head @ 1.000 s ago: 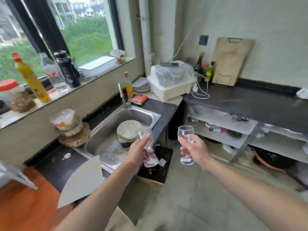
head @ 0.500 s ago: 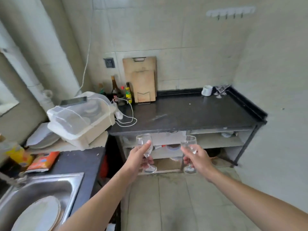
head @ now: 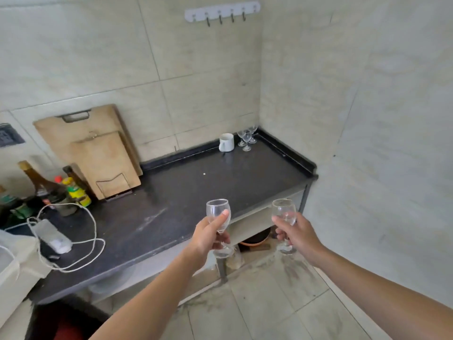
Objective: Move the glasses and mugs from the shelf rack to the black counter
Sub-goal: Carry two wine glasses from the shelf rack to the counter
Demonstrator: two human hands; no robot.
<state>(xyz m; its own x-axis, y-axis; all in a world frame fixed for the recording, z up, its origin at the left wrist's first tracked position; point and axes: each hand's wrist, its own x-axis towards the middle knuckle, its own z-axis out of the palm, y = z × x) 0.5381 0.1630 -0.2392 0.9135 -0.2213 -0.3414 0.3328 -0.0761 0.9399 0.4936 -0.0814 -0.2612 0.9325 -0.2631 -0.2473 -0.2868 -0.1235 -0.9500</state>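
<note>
Left hand [head: 208, 238]: closed around a small clear stemmed wine glass [head: 219, 218], thumb pressed on the bowl, fingers wrapped at the stem — foot hanging free below.
Right hand [head: 297, 233]: closed around a second clear stemmed glass [head: 284, 217], gripped low on the bowl and stem, foot clear beneath.
Why held so: probably gripped at the waist of each glass to leave the foot free for setting down flat.
Long axis: both glasses near upright, rims up, feet down; left one tipped slightly.
Where: both in the air, in front of the near edge of the black stone counter [head: 186, 200], not yet over it; right glass beyond the counter's right end.
Already placed: white ceramic mug [head: 226, 142] and a cluster of clear stemmed glasses [head: 247, 138] upright in the far right corner, just beside each other.
Likely spot: bare counter near that corner — well apart from the white coiled cable [head: 81, 241] and the wooden cutting boards [head: 98, 153] on the left.
</note>
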